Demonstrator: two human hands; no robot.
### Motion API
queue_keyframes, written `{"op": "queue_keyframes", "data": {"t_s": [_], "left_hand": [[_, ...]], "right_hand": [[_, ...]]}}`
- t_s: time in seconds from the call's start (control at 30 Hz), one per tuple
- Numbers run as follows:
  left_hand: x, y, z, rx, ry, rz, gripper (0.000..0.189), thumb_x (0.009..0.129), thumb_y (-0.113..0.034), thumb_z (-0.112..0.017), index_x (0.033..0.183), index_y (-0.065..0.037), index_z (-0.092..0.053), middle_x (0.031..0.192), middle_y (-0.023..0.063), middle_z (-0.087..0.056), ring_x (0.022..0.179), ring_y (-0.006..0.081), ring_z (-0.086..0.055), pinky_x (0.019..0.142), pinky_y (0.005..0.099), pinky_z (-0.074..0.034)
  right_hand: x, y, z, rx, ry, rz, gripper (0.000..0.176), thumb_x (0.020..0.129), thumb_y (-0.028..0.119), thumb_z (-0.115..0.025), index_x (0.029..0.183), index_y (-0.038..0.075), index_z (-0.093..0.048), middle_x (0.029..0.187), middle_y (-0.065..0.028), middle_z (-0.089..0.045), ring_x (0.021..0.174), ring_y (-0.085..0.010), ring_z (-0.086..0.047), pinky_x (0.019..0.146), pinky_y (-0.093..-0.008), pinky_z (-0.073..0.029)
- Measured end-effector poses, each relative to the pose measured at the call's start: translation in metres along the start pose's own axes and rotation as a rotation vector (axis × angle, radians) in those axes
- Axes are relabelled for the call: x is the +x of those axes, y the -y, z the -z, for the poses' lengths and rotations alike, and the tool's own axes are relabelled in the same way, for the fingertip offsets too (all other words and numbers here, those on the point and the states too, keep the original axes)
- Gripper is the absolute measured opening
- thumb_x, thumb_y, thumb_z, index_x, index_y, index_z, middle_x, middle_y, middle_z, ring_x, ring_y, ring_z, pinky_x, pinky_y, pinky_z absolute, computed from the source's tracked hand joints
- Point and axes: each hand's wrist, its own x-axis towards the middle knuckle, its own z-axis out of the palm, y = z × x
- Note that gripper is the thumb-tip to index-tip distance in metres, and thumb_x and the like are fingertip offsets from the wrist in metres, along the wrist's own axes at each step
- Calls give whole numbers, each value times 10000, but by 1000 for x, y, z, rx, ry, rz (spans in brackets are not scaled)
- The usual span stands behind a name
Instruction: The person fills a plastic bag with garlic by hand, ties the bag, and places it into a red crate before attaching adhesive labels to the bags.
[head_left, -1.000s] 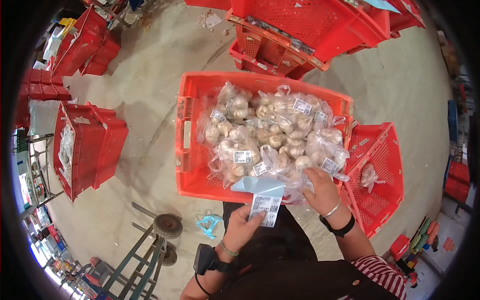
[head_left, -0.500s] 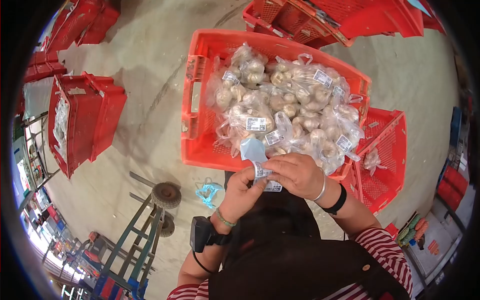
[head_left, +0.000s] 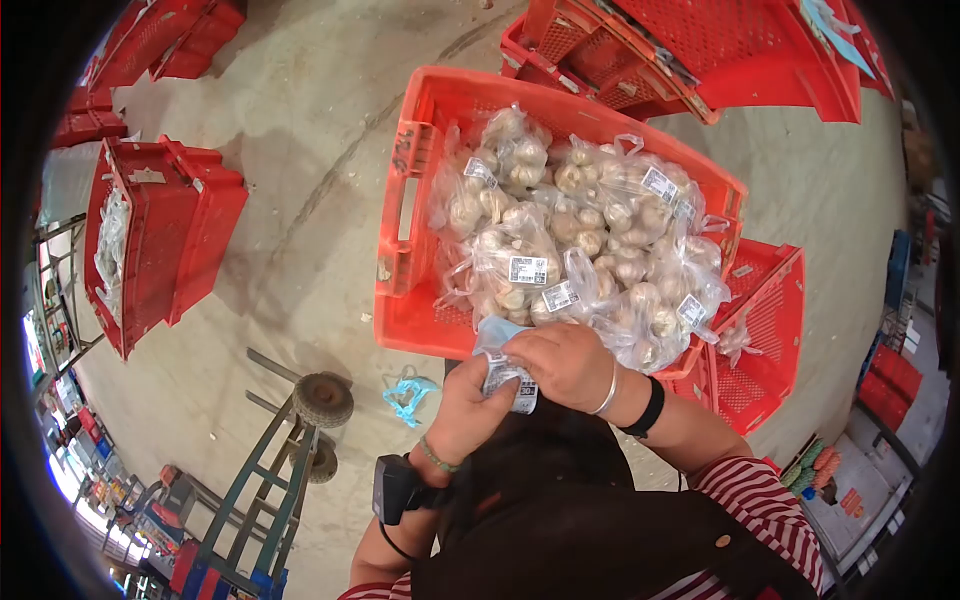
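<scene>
Glossy, crinkled clear plastic bags [head_left: 515,250] with matt paper labels [head_left: 528,270]; smooth red plastic crate [head_left: 412,318]; at eight o'clock, a painted metal hand truck [head_left: 270,475] with matt, rubbery-looking wheels [head_left: 323,400]; dull, stained floor [head_left: 300,240].

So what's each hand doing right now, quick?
Left hand: closed, holding the stickers.
Right hand: closed, fingertips at the same stickers; can't tell if it has one pinched.

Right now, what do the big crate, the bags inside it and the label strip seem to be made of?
Crate: probably rigid molded plastic, red with a slight sheen; its perforated walls suggest that.
Bags: thin, glossy plastic film; contents show through and wrinkles catch light.
Label strip: likely smooth paper with pale blue backing, curling at one end; coating unclear.
</scene>
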Motion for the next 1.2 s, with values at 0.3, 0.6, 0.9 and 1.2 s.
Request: {"op": "queue_keyframes", "data": {"t_s": [0.3,0.6,0.9,1.2], "left_hand": [[0,8,22,140,2,-136,195,779,9,-593,972,-2,-616,835,23,-626,771,78,-560,709,248,-457],[-33,29,18,-56,211,82,157,798,-29,-596,952,-11,-626,831,34,-620,781,100,-577,712,259,-470],[-73,74,-12,-134,428,325,192,832,-47,-586,1015,-1,-622,877,0,-618,827,58,-531,757,229,-443],[-81,81,-12,-175,473,445,247,819,-73,-615,1052,7,-613,919,34,-621,846,80,-543,777,240,-444]], "right_hand": [[17,10,-7,48,15,62,245,731,84,-649,974,66,-618,845,-65,-647,743,-215,-636,617,-327,-503],[36,-107,-17,1192,-635,-972,122,852,80,-567,890,-28,-609,719,-42,-610,605,-144,-590,581,-253,-489],[119,-251,-49,1,-1060,-622,155,792,98,-613,872,-27,-657,882,-157,-652,878,-273,-605,801,-373,-460],[126,-185,-55,-374,-157,-631,637,767,207,-607,1283,-62,-349,1229,-245,-477,1104,-393,-490,969,-415,-380]]}}
